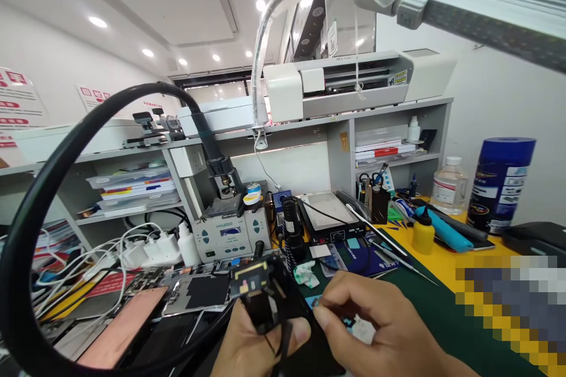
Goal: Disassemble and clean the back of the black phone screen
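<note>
We look over a black device (pixel 285 291) marked in gold, a deep-green mat (pixel 442 303), a yellow desk (pixel 401 238), a salmon-pink panel (pixel 126 327), a black hose (pixel 15 247), a grey shelf (pixel 340 159), a white printer (pixel 283 91), a dark-capped yellow bottle (pixel 423 235), a dark-blue can (pixel 499 182) with white label patches.

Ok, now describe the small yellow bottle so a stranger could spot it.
Find the tall blue cylindrical can at the right. To its left, past a long bright-blue object, stands a small yellow bottle with a dark cap. Its opaque yellow body sets it apart from the larger clear white-capped bottle behind.
</note>
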### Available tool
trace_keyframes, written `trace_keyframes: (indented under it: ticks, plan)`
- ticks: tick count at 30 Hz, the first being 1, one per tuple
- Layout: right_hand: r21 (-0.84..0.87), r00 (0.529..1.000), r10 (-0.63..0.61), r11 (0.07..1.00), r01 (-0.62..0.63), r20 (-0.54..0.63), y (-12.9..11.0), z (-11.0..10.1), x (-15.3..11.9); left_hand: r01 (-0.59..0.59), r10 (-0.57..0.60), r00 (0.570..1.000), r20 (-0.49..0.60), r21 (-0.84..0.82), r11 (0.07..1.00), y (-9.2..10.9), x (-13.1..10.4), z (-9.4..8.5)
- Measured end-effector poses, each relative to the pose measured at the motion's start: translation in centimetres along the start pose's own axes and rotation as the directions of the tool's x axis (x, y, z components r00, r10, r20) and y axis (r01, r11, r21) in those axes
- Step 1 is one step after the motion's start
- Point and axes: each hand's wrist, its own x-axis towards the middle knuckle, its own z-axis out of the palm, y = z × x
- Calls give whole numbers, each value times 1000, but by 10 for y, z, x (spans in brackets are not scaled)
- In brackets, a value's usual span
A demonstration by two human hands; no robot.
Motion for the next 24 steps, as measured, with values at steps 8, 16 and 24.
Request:
trace_keyframes:
  ticks: [8,16,24]
  plan:
    - [-297,896,-428,876,380,-118,-5,-1,-6,-294,296,928,224,-45,955,4,15,-5]
    - [-260,904,-351,922,287,-243,-7,4,-4,-711,666,599,444,-89,698,-10,32,-20]
    - [-434,784,-589,768,470,-193,2,1,1,-813,563,496,661,127,568,23,21,-41]
